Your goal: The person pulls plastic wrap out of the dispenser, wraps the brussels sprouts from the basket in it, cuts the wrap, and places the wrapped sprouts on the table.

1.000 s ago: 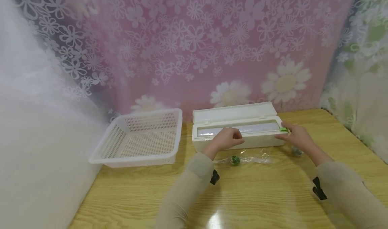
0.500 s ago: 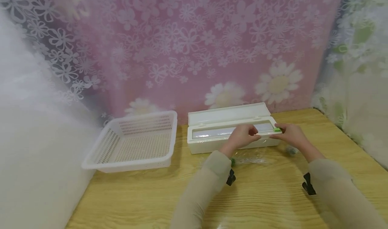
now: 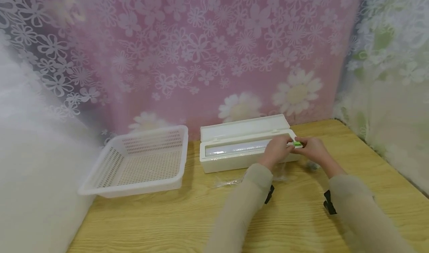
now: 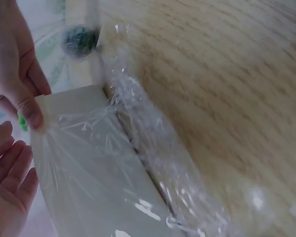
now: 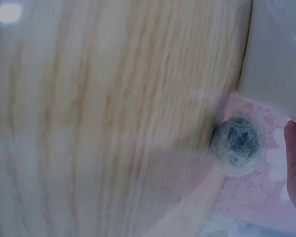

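Note:
The white cling film dispenser [image 3: 234, 162] lies on the table with its lid raised. A film roll [image 3: 238, 148] shows through its slot. My right hand [image 3: 313, 149] grips the dispenser's right end at the green slide cutter [image 3: 297, 144], thumb on the front wall. Close beside it is my left hand [image 3: 277, 149]; in the left wrist view its fingers [image 4: 12, 170] are relaxed, just short of the cutter. Clear film [image 4: 148, 128] drapes down the front wall onto the table. A film-wrapped green ball [image 5: 239, 143] sits near the dispenser's right end.
A white perforated basket [image 3: 147, 167] stands on the left of the wooden table [image 3: 151, 219]. Crumpled film [image 3: 231, 180] lies in front of the dispenser, partly behind my left forearm. A flowered curtain [image 3: 201, 59] hangs behind.
My left hand has moved right along the dispenser to the cutter. My right hand keeps its grip. The head view has turned rightward, and my left forearm now hides the second green ball.

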Demonstrator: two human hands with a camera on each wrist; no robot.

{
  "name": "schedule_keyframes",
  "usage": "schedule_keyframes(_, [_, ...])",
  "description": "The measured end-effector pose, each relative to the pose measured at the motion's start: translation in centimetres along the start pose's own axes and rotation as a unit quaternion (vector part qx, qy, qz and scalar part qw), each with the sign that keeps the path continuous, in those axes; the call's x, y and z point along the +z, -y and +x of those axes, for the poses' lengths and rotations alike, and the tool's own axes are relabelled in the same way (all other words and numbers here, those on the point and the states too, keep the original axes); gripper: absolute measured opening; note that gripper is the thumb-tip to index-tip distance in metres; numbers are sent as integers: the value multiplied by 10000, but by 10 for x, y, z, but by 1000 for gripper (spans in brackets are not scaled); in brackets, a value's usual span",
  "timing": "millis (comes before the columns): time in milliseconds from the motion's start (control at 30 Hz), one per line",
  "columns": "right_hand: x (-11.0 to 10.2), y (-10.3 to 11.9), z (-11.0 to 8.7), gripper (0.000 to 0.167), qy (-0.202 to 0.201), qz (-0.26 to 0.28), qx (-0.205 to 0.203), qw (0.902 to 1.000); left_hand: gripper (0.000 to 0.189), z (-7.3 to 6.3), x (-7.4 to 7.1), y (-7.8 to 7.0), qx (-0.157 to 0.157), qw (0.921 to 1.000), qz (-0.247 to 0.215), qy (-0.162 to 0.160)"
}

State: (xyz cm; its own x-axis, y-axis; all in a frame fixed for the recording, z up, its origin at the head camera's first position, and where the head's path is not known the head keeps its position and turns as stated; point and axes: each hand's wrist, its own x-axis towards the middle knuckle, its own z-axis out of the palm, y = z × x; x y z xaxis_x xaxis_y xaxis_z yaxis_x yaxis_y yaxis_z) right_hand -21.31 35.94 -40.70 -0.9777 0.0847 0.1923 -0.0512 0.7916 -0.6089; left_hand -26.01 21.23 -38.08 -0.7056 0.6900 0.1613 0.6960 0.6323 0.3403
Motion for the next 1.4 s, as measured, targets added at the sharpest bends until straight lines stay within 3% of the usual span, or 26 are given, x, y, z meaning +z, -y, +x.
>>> schedule_keyframes(100, [2, -1, -1, 61, -140, -8, -65, 9999, 19, 3, 6, -7, -125, 9996, 268, -47])
schedule_keyframes(300, [6, -1, -1, 43, -201, 72, -191, 9996, 19, 6, 15, -14, -400, 9958, 691, -457])
schedule_keyframes(533, [7, -3, -3, 42, -143, 304, -26, 9994, 17, 10, 22, -16, -393, 9915, 943, -807])
schedule_keyframes(767, [9, 1, -2, 39, -437, 58, -186, 9989, 11, 15, 24, -15, -336, 9875, 1307, -812])
schedule_keyframes(967, [11, 1, -3, 41, -384, -27, -95, 9992, 14, 12, 23, -14, -317, 9867, 1471, -615])
schedule_keyframes(1167, [13, 1, -6, 37, -497, -147, -205, 9984, 12, 7, 23, -14, -73, 9843, 1661, -593])
schedule_keyframes(1400, [14, 2, -5, 38, -496, -304, -419, 9974, 10, 8, 19, -13, -3, 9812, 1841, -581])
